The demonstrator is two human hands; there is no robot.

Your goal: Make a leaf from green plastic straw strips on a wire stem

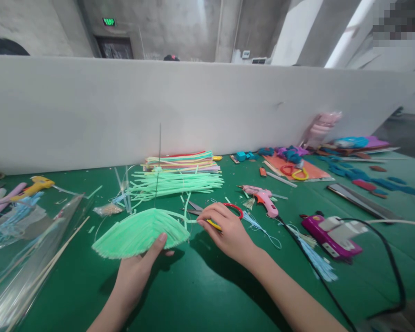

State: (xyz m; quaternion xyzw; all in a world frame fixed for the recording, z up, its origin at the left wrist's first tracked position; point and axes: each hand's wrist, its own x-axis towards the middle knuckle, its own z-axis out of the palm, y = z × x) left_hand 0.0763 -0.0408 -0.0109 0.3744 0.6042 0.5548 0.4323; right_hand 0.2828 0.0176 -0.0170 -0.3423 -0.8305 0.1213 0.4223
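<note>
My left hand (pixel 141 267) holds a light-green fan-shaped piece (pixel 138 235) made of pipe cleaners laid side by side, its thumb on the front. A thin straight wire (pixel 159 147) stands up by the fan's peak. My right hand (pixel 224 228) is closed, fingertips pinching the end of a green pipe cleaner (pixel 190 222) at the fan's right. Partly covered by that hand, scissors (pixel 233 210) with red and yellow handles lie on the table. Behind the fan is a bundle of green pipe cleaners (pixel 180 182), with mixed-colour ones (pixel 183 161) farther back.
A pink glue gun (pixel 263 198) and a purple power strip (pixel 328 237) with cables are on the right of the green table (pixel 193 295). Plastic wrap (pixel 38 272) and a yellow glue gun (pixel 39 184) lie left. A white partition (pixel 124 110) stands behind.
</note>
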